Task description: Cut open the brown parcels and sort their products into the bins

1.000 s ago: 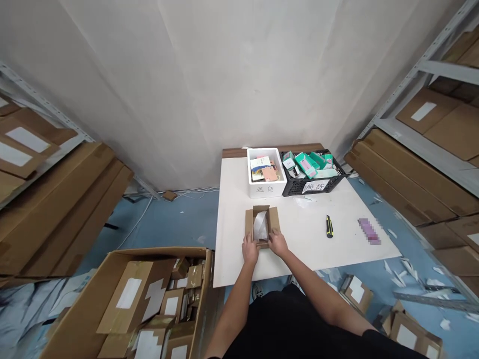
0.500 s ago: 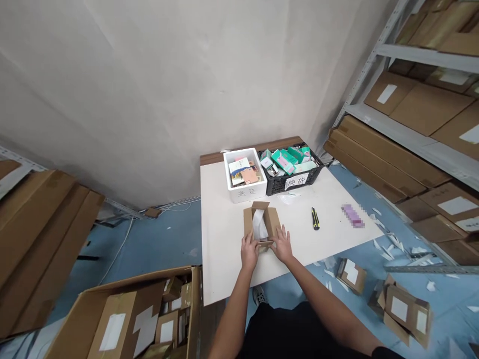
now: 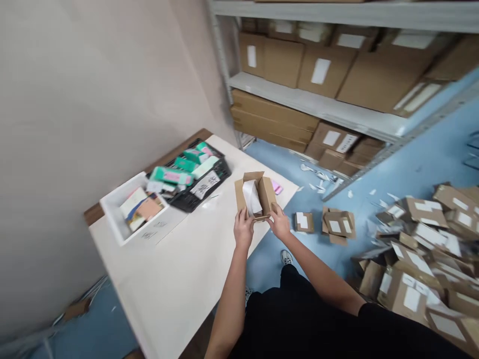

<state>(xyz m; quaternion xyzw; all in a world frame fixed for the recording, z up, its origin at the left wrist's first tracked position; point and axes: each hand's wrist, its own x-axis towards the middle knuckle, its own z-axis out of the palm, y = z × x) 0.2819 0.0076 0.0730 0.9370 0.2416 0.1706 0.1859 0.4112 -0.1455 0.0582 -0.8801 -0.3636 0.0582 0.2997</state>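
Observation:
Between my hands is a small open cardboard box (image 3: 267, 195), its flaps folded outward and a white paper sheet (image 3: 252, 197) inside. My left hand (image 3: 243, 228) grips the near left corner, fingers bent over the edge. At the near right corner, my right hand (image 3: 279, 222) grips the flap with thumb and fingers. The box is over the right end of the white table (image 3: 179, 269); whether it touches the tabletop I cannot tell. Partly behind it lies a pink-and-white patterned object (image 3: 277, 187).
A white foam bin (image 3: 123, 219) with small packets and a black crate (image 3: 189, 202) of green boxes stand along the wall. Metal shelving (image 3: 314, 102) holds cartons. Cardboard boxes (image 3: 407, 294) are heaped on the floor at right, with paper scraps around them.
My view has swung to the right, showing more shelving and the floor pile. Both hands have carried the box rightward along the table, and it now hides the spot where the utility knife lay.

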